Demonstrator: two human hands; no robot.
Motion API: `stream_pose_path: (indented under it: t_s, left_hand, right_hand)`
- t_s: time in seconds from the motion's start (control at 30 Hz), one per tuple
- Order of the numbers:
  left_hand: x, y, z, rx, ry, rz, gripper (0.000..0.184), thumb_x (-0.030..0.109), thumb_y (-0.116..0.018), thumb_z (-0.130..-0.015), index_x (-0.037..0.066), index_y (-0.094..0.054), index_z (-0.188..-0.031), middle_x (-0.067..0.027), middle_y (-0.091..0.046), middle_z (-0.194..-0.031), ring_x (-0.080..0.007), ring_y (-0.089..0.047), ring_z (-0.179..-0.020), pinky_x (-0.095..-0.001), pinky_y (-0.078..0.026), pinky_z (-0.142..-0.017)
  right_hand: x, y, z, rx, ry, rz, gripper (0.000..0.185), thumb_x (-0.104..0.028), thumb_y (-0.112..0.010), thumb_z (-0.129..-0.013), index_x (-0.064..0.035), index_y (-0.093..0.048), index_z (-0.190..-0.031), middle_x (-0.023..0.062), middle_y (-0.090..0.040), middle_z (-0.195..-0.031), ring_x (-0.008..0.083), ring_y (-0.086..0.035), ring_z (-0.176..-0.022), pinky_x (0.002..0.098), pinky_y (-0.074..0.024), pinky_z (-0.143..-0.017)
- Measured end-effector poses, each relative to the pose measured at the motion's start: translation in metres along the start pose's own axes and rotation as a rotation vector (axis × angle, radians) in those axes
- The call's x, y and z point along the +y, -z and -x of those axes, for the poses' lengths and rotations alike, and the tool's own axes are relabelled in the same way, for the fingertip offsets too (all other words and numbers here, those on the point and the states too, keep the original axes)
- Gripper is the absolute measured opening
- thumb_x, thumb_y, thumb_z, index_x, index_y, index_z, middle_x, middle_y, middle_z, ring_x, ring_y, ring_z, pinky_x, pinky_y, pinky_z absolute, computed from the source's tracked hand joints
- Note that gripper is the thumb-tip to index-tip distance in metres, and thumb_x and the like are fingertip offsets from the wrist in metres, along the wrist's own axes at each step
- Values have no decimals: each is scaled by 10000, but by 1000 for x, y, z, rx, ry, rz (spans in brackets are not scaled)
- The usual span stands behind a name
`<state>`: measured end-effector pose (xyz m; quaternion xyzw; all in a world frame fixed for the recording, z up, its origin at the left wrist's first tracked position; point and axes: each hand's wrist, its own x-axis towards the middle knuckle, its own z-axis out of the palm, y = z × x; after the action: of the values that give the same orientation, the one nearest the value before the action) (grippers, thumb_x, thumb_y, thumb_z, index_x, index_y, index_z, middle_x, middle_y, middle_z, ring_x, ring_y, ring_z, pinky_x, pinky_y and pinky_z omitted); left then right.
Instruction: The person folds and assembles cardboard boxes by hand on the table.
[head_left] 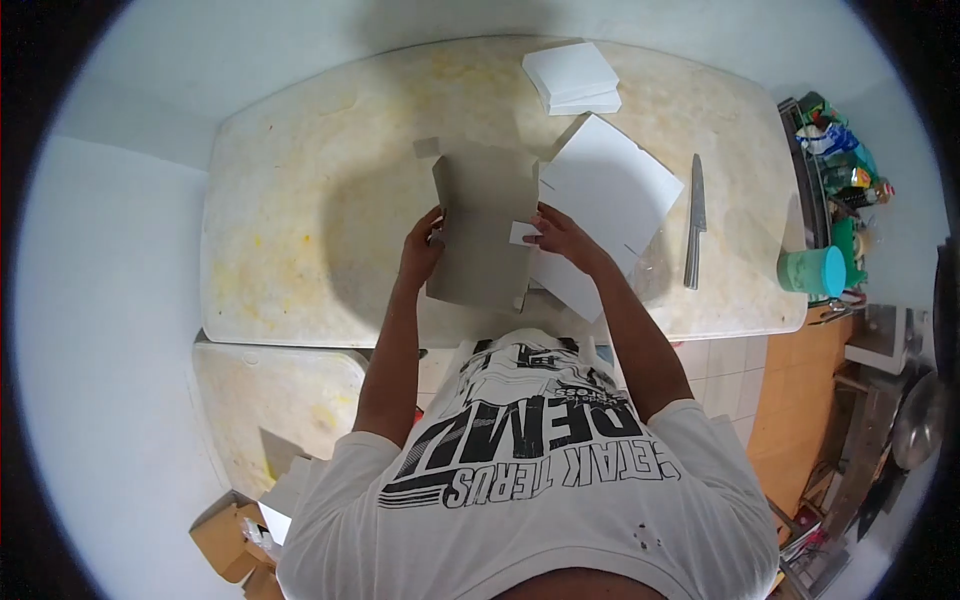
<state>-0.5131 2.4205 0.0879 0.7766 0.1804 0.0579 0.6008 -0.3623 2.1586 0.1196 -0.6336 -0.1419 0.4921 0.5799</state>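
Observation:
Between my two hands, above the table, is a partly folded cardboard box blank (482,245), its grey-brown inner face toward me and its flaps part raised. My left hand (421,246) grips its left edge, fingers curled around the side flap. On the opposite edge, my right hand (560,238) pinches a small flap whose white side shows. Flat white box blanks (612,190) lie on the table just right of the held one, partly under my right forearm.
White folded boxes (572,75) are stacked at the table's (270,220) far edge. A knife (696,225) lies on the right, near a green tub with a turquoise lid (815,271). An open brown carton (232,535) sits low on the left. Bottles and packets (845,165) crowd a right-hand rack.

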Motion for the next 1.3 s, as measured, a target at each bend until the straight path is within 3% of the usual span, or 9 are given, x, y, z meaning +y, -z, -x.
stream_pose_path:
  t_s: [0.23,0.33,0.47,0.63,0.73,0.97,1.07,1.17,1.3]
  left_hand:
    - [8,9,13,-166,-48,209,639,144,-617,-806,26,-350,-1375,-99,-409,-1381,-231,-359,-1291,-379,-306,-1048]
    - [11,7,17,-137,-18,329,640,-112,-407,-697,3,-409,-1327,-77,-475,-1297,-179,-397,-1253,-315,-316,-1031]
    - [-1,-1,20,-11,44,374,549,-85,-430,-762,5,-423,-1304,-79,-499,-1247,-176,-443,-1188,-309,-343,-1001]
    - [-3,-11,22,134,56,319,434,-14,-498,-853,29,-443,-1281,-79,-542,-1162,-171,-535,-1049,-291,-417,-914]
    - [-18,-10,18,148,-65,273,441,131,-576,-889,68,-436,-1303,-66,-511,-1231,-170,-503,-1085,-306,-419,-882]
    - [-24,-12,17,221,-136,82,367,105,-579,-875,39,-504,-1228,-70,-569,-1144,-181,-547,-1037,-312,-430,-892]
    - [-15,-13,19,253,-76,195,301,27,-553,-855,25,-558,-1156,-66,-605,-1082,-163,-578,-996,-295,-454,-864]
    - [-10,-16,24,253,-10,319,293,48,-568,-853,24,-563,-1146,-60,-610,-1079,-162,-577,-1005,-287,-453,-862]
    - [-11,-13,24,269,-74,205,284,63,-573,-850,42,-579,-1133,-47,-611,-1083,-159,-575,-982,-274,-453,-839]
  right_hand:
    - [3,-5,2,102,73,102,632,-354,-662,-834,-49,-415,-1329,91,-529,-1241,167,-593,-935,312,-483,-794]
    - [8,-2,1,146,202,270,606,-346,-675,-820,-40,-458,-1297,106,-558,-1213,190,-599,-962,332,-486,-819]
    - [-6,-5,11,170,119,445,589,-331,-690,-806,-52,-487,-1283,130,-575,-1202,207,-590,-1018,375,-466,-884]
    - [1,-5,13,127,128,374,575,-398,-613,-853,-57,-478,-1297,120,-591,-1173,219,-590,-1013,356,-442,-904]
    - [5,-1,15,55,135,346,625,-507,-509,-879,-55,-462,-1309,116,-579,-1187,218,-582,-1019,351,-443,-894]
    - [-28,-11,31,41,48,608,757,-672,-394,-850,-70,-474,-1302,146,-536,-1250,272,-531,-1115,384,-385,-964]
    - [-23,-14,27,20,-36,304,726,-652,-389,-864,-71,-486,-1289,154,-545,-1227,286,-531,-1113,382,-396,-951]
    - [-23,-15,24,73,35,450,771,-684,-391,-843,-57,-483,-1282,151,-541,-1235,280,-544,-1094,385,-408,-933]
    - [-25,-25,18,116,-102,232,791,-699,-393,-832,-63,-471,-1295,127,-552,-1203,259,-555,-1036,391,-423,-893]
